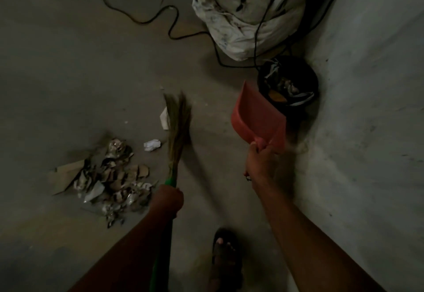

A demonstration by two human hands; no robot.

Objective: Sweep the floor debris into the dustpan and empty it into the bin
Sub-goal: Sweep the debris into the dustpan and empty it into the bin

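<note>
My left hand (168, 200) grips the green handle of a straw broom (177, 126), whose bristles point away from me over the floor. In my right hand (260, 161) is the handle of a red dustpan (259, 117), held up and tilted next to the black bin (289, 80); the pan's inside looks empty. The bin holds paper and scraps. A pile of torn cardboard and paper debris (110, 181) lies on the floor left of the broom. One crumpled white paper ball (152, 145) and a white scrap (164, 118) lie near the bristles.
A large dirty white sack (247, 16) stands behind the bin. Black cables (146, 21) snake over the floor and across the sack. A pale wall (371, 108) runs along the right. My sandalled foot (226, 259) is at the bottom centre.
</note>
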